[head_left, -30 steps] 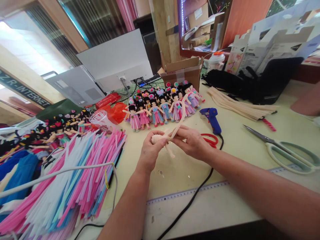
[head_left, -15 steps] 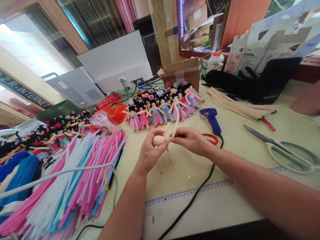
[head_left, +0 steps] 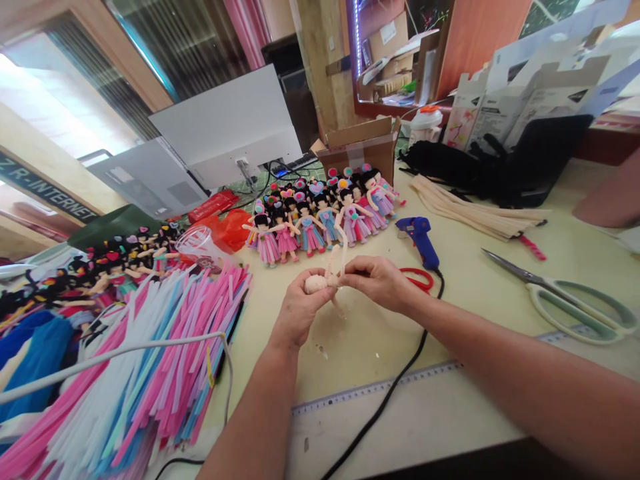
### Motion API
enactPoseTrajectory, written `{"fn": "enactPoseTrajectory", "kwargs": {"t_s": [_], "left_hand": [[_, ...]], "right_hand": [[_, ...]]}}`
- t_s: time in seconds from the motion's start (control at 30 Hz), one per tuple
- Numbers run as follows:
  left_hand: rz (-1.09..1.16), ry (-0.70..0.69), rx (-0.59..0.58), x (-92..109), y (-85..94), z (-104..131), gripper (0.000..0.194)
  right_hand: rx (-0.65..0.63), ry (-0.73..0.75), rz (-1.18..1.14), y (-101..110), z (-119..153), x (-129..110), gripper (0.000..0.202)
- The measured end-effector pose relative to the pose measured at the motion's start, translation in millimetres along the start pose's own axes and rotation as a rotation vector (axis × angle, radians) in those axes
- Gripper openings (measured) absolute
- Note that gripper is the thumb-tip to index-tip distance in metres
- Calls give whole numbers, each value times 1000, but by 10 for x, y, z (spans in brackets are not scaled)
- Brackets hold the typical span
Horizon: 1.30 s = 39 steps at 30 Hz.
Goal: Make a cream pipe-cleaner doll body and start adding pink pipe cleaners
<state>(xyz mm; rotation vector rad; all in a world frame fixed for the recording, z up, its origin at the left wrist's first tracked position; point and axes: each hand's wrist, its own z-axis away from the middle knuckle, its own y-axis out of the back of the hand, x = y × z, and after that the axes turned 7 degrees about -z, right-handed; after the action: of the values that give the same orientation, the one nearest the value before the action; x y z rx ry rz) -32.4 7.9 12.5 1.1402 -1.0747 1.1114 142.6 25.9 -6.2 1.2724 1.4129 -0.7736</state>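
My left hand [head_left: 299, 303] is closed around a cream, fuzzy pipe-cleaner figure [head_left: 315, 285], whose rounded coiled end shows between thumb and fingers. At the figure's other end, my right hand [head_left: 375, 283] pinches a cream pipe cleaner [head_left: 344, 248] whose free length sticks up and bends. Another short cream end rises between the hands, and one hangs below the left thumb. Beyond the hands stand several finished pipe-cleaner dolls [head_left: 313, 223] with black hair and pink, blue and purple skirts. A blue glue gun [head_left: 423, 241] lies right of my right hand.
Scissors [head_left: 555, 293] with pale green handles lie at right, below a bundle of cream pipe cleaners [head_left: 475, 208]. Pink, white and blue pipe cleaners [head_left: 165, 360] heap at left. A ruler strip [head_left: 360, 393] and a black cord [head_left: 383, 404] cross the front. A cardboard box [head_left: 357, 143] stands behind the dolls.
The upright free length of pipe cleaner has shifted and bends more to the left at its top. Both hands keep their hold in nearly the same place. The whole view has moved slightly.
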Motion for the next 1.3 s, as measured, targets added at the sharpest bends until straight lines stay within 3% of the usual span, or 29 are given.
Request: {"fn": "enactPoseTrajectory", "kwargs": {"t_s": [0.27, 0.53, 0.7, 0.83, 1.07, 1.17, 1.3], "left_hand": [[-148, -125, -50, 57, 39, 35, 33], [-257, -229, -140, 35, 123, 32, 26], [-313, -308, -126, 48, 114, 47, 18], [-317, -284, -118, 55, 85, 63, 18], [-201, -182, 72, 47, 51, 44, 59], [-162, -48, 46, 35, 29, 47, 51], [-116, 62, -28, 14, -20, 63, 43]], "right_hand": [[-90, -178, -76, 12, -5, -62, 35], [-188, -137, -106, 66, -13, -89, 32], [-219, -134, -143, 61, -27, -12, 22], [-234, -165, -167, 49, -31, 22, 17], [-6, 91, 11, 74, 7, -38, 10], [48, 252, 170, 64, 26, -70, 11], [24, 374, 312, 26, 42, -53, 16]]}}
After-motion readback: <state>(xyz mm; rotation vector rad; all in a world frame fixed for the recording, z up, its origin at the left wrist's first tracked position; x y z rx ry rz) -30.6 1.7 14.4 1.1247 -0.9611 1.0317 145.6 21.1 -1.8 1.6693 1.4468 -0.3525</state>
